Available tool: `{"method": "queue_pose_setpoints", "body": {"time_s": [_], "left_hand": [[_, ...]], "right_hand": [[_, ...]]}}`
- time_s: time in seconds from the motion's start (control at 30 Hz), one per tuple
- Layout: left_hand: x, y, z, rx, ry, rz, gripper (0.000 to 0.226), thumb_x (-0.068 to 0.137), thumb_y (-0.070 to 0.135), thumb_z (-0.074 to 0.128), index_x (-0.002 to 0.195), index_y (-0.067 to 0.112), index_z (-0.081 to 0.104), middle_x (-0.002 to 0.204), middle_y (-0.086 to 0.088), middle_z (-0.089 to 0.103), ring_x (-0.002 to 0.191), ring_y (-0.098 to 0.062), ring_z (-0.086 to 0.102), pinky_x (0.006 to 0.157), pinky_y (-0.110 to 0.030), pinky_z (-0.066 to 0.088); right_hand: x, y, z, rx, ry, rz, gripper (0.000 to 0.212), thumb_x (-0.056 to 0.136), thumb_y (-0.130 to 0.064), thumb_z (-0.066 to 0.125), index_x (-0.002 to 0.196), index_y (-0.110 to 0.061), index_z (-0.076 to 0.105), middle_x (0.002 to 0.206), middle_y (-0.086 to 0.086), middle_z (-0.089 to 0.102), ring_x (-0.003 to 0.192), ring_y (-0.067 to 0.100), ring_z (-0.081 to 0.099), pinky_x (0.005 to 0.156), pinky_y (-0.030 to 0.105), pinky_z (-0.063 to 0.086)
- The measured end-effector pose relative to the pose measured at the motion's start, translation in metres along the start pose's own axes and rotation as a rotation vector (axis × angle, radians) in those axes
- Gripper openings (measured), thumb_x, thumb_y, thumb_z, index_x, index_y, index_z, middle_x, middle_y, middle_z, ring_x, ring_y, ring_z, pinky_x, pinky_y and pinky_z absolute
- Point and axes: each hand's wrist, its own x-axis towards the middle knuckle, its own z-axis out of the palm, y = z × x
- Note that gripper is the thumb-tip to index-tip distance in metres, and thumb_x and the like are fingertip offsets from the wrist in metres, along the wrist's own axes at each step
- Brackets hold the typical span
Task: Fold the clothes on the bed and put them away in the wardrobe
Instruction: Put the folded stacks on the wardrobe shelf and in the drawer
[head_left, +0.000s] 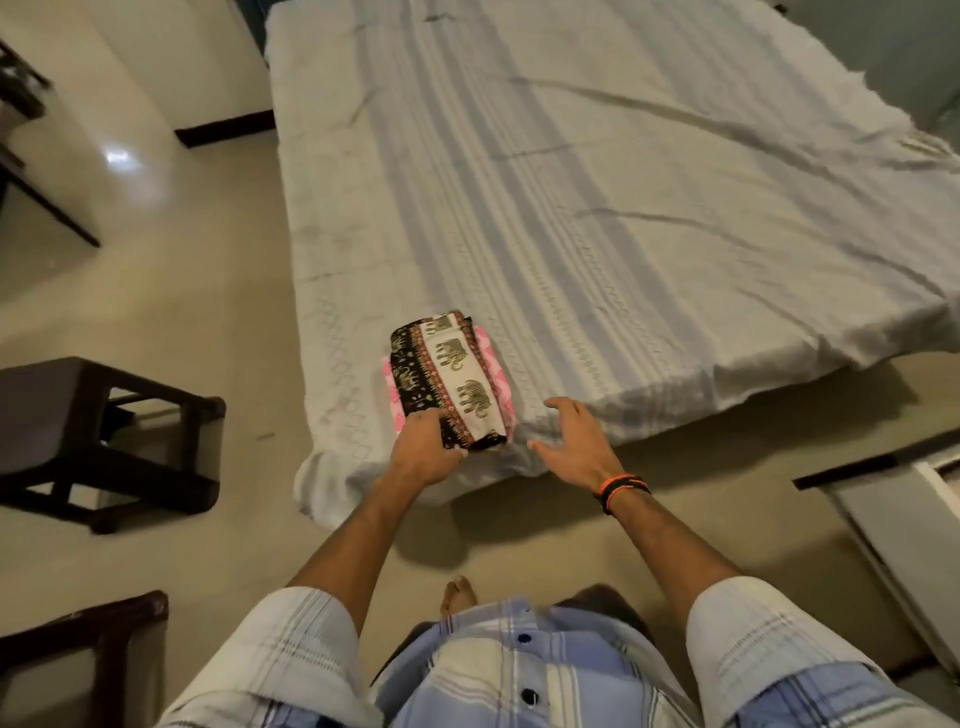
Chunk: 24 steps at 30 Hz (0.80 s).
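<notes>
A folded cloth with an elephant print, black and cream, lies on top of a folded pink garment near the bed's front left corner. My left hand grips the near edge of this small stack. My right hand hovers just right of the stack with fingers spread, holding nothing. The bed is covered with a pale striped sheet, and no other clothes show on it.
A dark wooden stool stands on the floor to the left, and a chair's edge shows at the lower left. A pale panel with a dark edge lies at the right. Tiled floor surrounds the bed.
</notes>
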Motion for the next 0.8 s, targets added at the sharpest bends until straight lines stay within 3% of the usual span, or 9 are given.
{"method": "queue_pose_setpoints", "body": {"time_s": [0.17,0.33,0.5,0.63,0.8], "left_hand": [[0.02,-0.036,-0.025,-0.068,-0.022,-0.072,0.053,0.08,0.015,0.077,0.127,0.003,0.056,0.123,-0.01,0.063,0.113,-0.023,0.059,0.076,-0.016,0.036],[0.055,-0.048,-0.026,-0.129,-0.048,-0.158,0.057,0.083,0.018,0.075,0.132,0.005,0.05,0.13,-0.011,0.059,0.116,-0.022,0.057,0.08,-0.018,0.037],[0.09,-0.047,-0.03,-0.203,-0.081,-0.265,0.057,0.084,0.017,0.074,0.134,0.005,0.049,0.131,-0.01,0.059,0.116,-0.024,0.057,0.084,-0.022,0.042],[0.114,-0.054,-0.029,-0.275,-0.076,-0.371,0.071,0.083,0.027,0.075,0.142,0.008,0.042,0.141,-0.012,0.051,0.125,-0.027,0.052,0.102,-0.037,0.043],[0.149,-0.073,-0.021,-0.345,-0.089,-0.479,0.073,0.087,0.038,0.071,0.144,0.006,0.039,0.143,-0.013,0.051,0.125,-0.03,0.053,0.102,-0.039,0.044]], "right_hand": [[0.034,-0.033,0.022,-0.059,-0.058,0.031,0.07,0.083,-0.034,0.074,0.141,-0.014,0.04,0.143,0.012,0.046,0.124,0.029,0.053,0.105,0.048,0.046],[0.081,-0.042,0.025,-0.089,-0.091,0.058,0.071,0.083,-0.036,0.073,0.141,-0.012,0.04,0.141,0.012,0.048,0.124,0.028,0.053,0.104,0.046,0.046],[0.139,-0.044,0.026,-0.057,-0.167,0.077,0.073,0.082,-0.041,0.074,0.14,-0.012,0.04,0.141,0.011,0.049,0.125,0.028,0.052,0.105,0.045,0.045],[0.172,-0.045,0.029,-0.043,-0.233,0.13,0.083,0.078,-0.053,0.074,0.142,-0.013,0.039,0.142,0.01,0.049,0.127,0.028,0.051,0.106,0.047,0.045],[0.211,-0.043,0.043,-0.009,-0.324,0.232,0.101,0.073,-0.064,0.074,0.148,-0.012,0.033,0.15,0.011,0.042,0.134,0.029,0.045,0.11,0.045,0.041]]}}
